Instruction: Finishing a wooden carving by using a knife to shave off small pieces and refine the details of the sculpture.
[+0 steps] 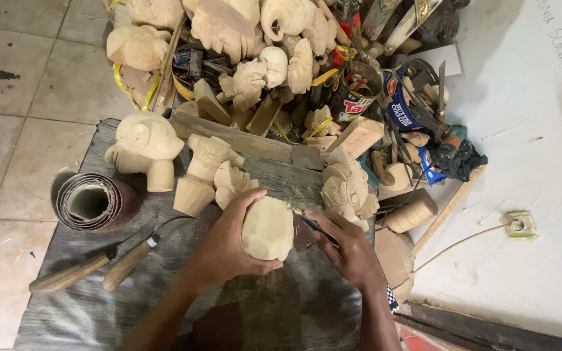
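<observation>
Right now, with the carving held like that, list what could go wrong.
1. The right hand points a thin tool at the wooden carving, close to the left hand gripping it; a slip might jab those fingers.
2. Two wooden-handled tools lie loose by the left forearm and might get knocked off the mat.

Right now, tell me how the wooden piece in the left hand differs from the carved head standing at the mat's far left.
The held wooden piece is smooth and rounded, with little carved detail showing; the carved head has shaped features. The held piece is gripped by the left hand; the head stands free on the mat, looking larger. Both are pale, unpainted wood.
</observation>
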